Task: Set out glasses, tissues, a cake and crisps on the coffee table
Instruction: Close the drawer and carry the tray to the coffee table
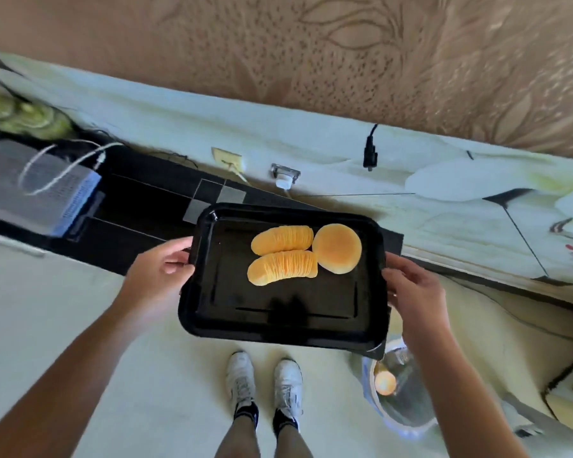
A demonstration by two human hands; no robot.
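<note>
1. Nearest to me, I see two white trainers (264,385) standing side by side on the pale floor, directly below the tray.
2. Just right of them sits a pale bin (401,388) with a clear liner and something round and orange inside.
3. Above the feet I hold a black tray (278,312) in the air, roughly level, with both hands.
4. My left hand (161,266) grips the tray's left rim, thumb curled over the top edge and fingers underneath.
5. My right hand (411,292) holds the right rim; its fingers bend around the edge, though the tips are hidden behind the tray.
6. On the far half of the tray lie two curved stacks of crisps (282,254), one just behind the other, touching.
7. Just right of the stacks lies a round cake (336,248), touching them.
8. Beyond the tray runs a dark counter (139,196) carrying a grey box (30,190) with white cables.
9. Farthest back stands a pale wall panel (311,143) with sockets.
</note>
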